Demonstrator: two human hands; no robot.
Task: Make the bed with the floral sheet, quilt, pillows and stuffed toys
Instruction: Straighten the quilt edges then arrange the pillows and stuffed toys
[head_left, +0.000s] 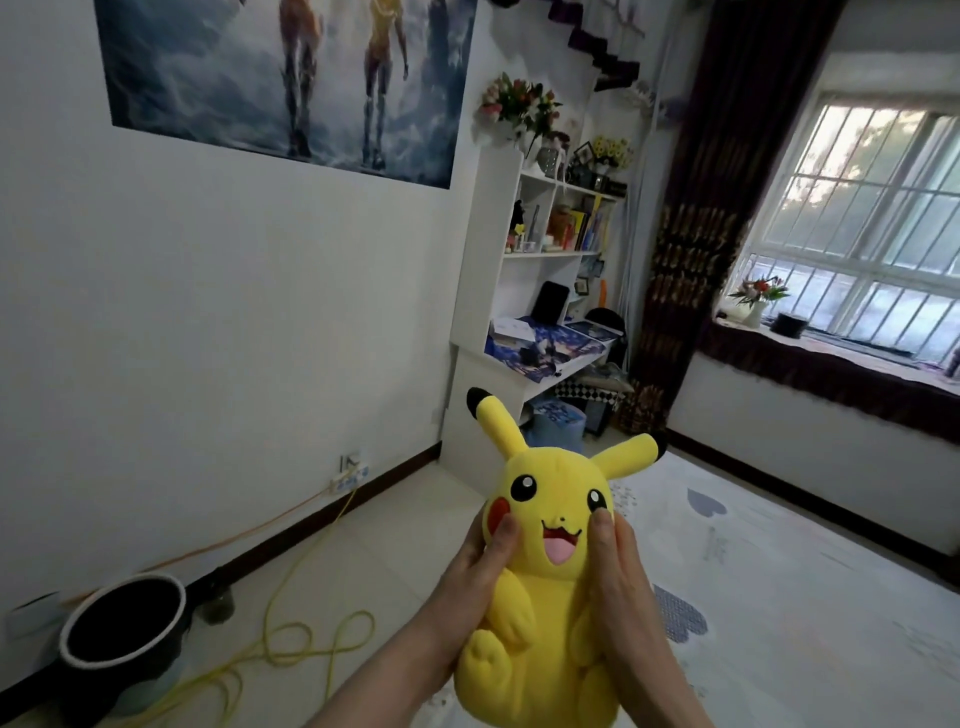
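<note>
Stuffed toy (545, 587) gripped upright between both hands, above open floor (395, 525).

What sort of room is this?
Probably a bedroom in a home: a large poster, a white shelf unit topped with flowers, a curtained window, and a yellow stuffed toy gripped by the left hand and right hand.

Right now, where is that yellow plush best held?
Take the plush by the sides of its head, one hand from each side, as the left hand and right hand do: it is upright, soft and round, so thumbs on its cheeks probably steady it best.
</note>
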